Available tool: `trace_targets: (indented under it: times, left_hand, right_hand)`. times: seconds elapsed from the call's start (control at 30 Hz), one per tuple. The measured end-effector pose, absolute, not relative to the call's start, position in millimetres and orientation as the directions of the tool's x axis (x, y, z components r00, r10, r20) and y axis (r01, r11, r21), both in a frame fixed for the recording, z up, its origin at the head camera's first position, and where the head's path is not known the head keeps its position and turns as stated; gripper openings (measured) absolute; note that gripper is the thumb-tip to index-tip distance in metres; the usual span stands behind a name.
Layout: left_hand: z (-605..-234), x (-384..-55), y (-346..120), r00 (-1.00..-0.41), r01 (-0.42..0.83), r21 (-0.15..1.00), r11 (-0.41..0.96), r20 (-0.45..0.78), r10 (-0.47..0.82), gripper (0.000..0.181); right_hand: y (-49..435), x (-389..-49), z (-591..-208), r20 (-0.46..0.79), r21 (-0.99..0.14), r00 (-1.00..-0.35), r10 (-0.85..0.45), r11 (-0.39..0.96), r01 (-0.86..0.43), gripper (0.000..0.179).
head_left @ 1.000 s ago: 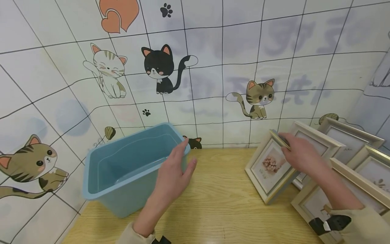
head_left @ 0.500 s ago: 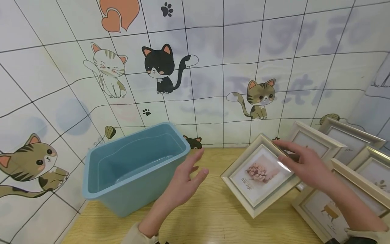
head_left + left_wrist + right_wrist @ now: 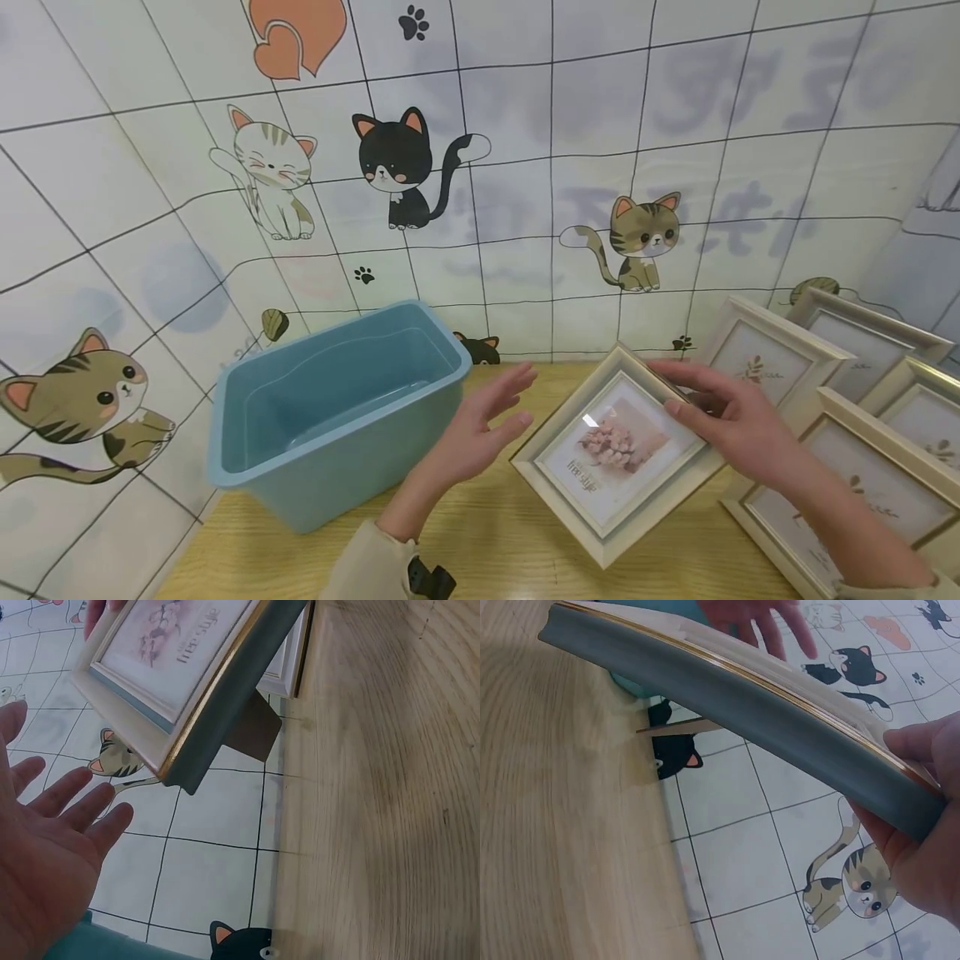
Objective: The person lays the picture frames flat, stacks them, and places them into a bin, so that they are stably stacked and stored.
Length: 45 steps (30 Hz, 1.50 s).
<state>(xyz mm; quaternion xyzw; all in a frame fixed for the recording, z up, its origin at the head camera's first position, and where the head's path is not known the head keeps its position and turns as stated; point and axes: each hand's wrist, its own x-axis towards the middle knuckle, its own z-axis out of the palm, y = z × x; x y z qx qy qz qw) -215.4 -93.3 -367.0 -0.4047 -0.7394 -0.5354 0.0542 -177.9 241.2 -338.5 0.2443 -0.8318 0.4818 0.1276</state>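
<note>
Gripping a cream, rectangular, glazed picture frame [image 3: 613,457] in right hand [image 3: 738,429], tilted face-up, long axis lower-left to upper-right in head view; holding left hand [image 3: 478,432] nearby with extended fingers.

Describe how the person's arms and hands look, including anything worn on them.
The left hand and right hand wear no gloves. The left sleeve is plain cream, with a small black object at its wrist end. The right sleeve, mostly cut off by the head view's edge, is also cream.

The held frame [image 3: 609,454] partly blocks the gap between blue bin [image 3: 360,467] and standing frames [image 3: 843,442].
</note>
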Motion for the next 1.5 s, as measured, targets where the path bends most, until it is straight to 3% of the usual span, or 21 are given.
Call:
trace_targets:
  times: [0.27, 0.53, 0.73, 1.0, 1.37, 1.5]
  left_hand:
    - [-364, -221, -81, -0.651, 0.568, 0.823, 0.004, 0.446, 0.614, 0.060]
    - [-355, -217, -74, -0.606, 0.456, 0.886, -0.087, 0.381, 0.698, 0.061]
    - [-348, -214, -72, -0.577, 0.385, 0.917, -0.104, 0.327, 0.748, 0.059]
    - [-344, -213, -77, -0.621, 0.430, 0.903, 0.010, 0.288, 0.729, 0.056]
    - [-351, -216, -86, -0.587, 0.397, 0.918, -0.015, 0.267, 0.764, 0.057]
    - [-351, -214, -94, -0.610, 0.381, 0.924, 0.025, 0.231, 0.758, 0.057]
  right_hand:
    - [232, -176, -340, 0.507, -0.753, -0.783, -0.360, 0.256, -0.606, 0.042]
    - [223, -178, -340, 0.550, -0.757, -0.772, -0.318, 0.199, -0.622, 0.042]
    - [219, -179, -340, 0.553, -0.765, -0.788, -0.270, 0.210, -0.609, 0.044]
    - [217, -180, -339, 0.554, -0.759, -0.796, -0.244, 0.244, -0.603, 0.040]
    - [221, -179, -341, 0.527, -0.779, -0.828, -0.192, 0.279, -0.561, 0.037]
    - [222, -179, -342, 0.547, -0.768, -0.820, -0.170, 0.289, -0.572, 0.043]
